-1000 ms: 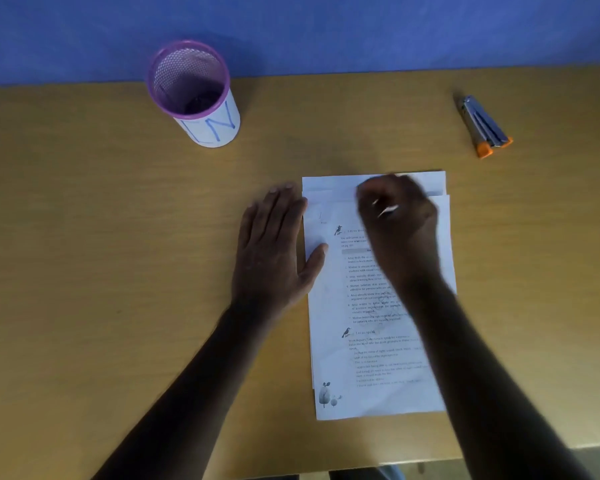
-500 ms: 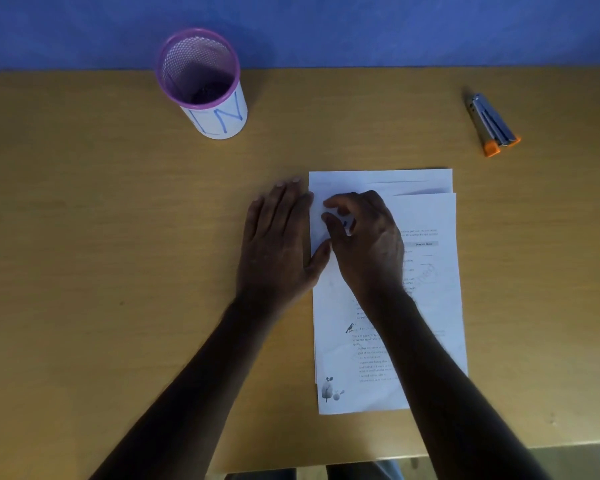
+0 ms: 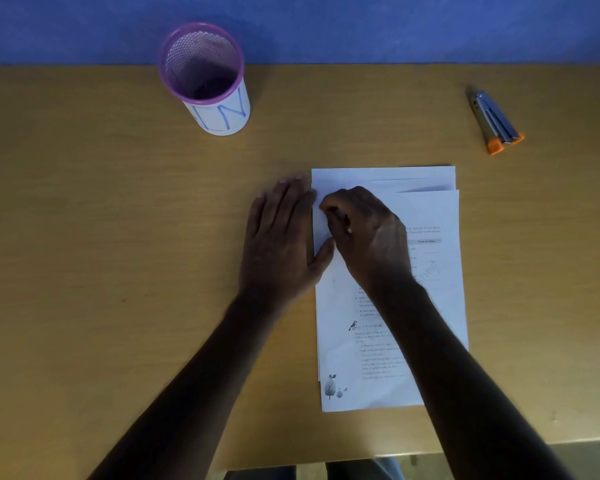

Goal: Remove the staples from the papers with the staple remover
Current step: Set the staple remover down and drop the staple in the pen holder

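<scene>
Desk (image 3: 84, 271): wooden, tan, seen from above; blue wall (image 3: 361, 26) along its far edge.

Papers (image 3: 426, 216): white stack at centre, slightly toward 3 o'clock, long side running 12 to 6. Sheets fanned a little at the 12 o'clock end, so several top edges show. Uppermost sheet printed with text and small drawings (a bird, a plant at the 7 o'clock corner).

Left hand (image 3: 281, 237): flat, palm down, fingers straight and close together, lying on the desk at the 9 o'clock edge of the papers; thumb reaches onto the sheet margin.

Right hand (image 3: 368, 233): on the papers near their 11 o'clock corner, fingers curled and drawn together toward the thumb, tips down on the sheet. Whether they pinch anything cannot be told (the spot is shadowed by the hand itself). No staple can be made out.

Remover (image 3: 497, 123): grey metal, orange tips, lying on the desk at 2 o'clock, well apart from papers and both hands; untouched.

Cup (image 3: 205, 81): purple mesh, white label lettered in blue, upright at 11 o'clock near the wall.
</scene>
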